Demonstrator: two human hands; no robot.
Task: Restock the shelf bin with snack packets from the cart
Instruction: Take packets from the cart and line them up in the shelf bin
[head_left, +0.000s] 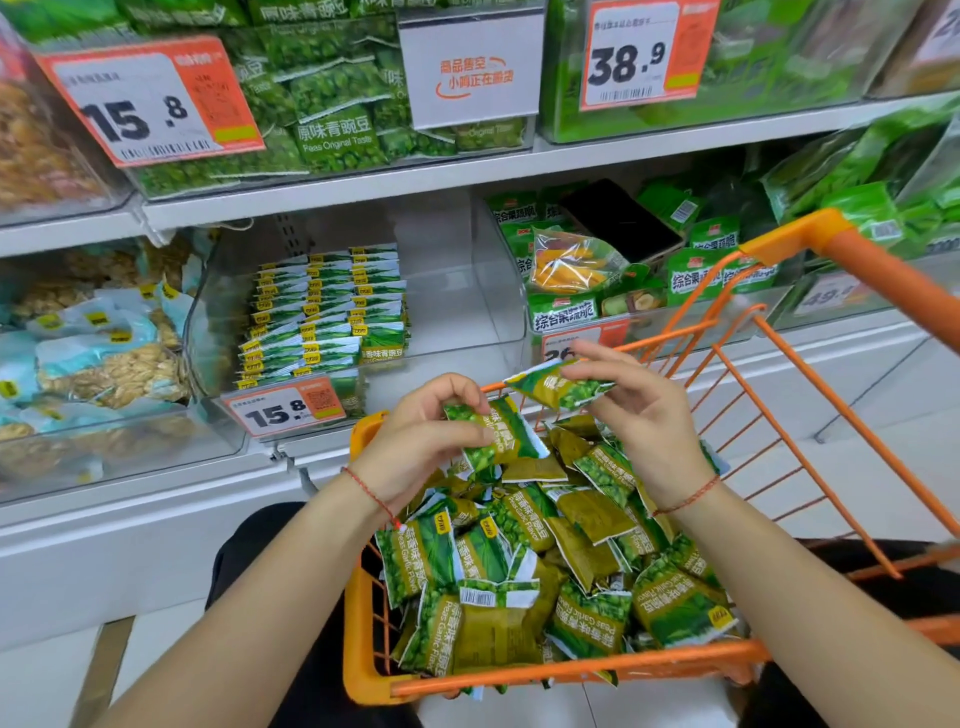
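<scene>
Above the orange wire cart my left hand grips a green pea snack packet between thumb and fingers. My right hand pinches a second green packet a little higher, over the cart's far rim. The cart holds a loose heap of several green pea packets. Straight ahead on the lower shelf stands the clear shelf bin. Neat stacked rows of the same packets fill its left half, and its right half is bare.
A price tag reading 15.8 hangs on the bin's front. To the left is a bin of nut packets. To the right, a bin of mixed green packets carries a black phone. The upper shelf holds more pea packets. The cart handle rises at right.
</scene>
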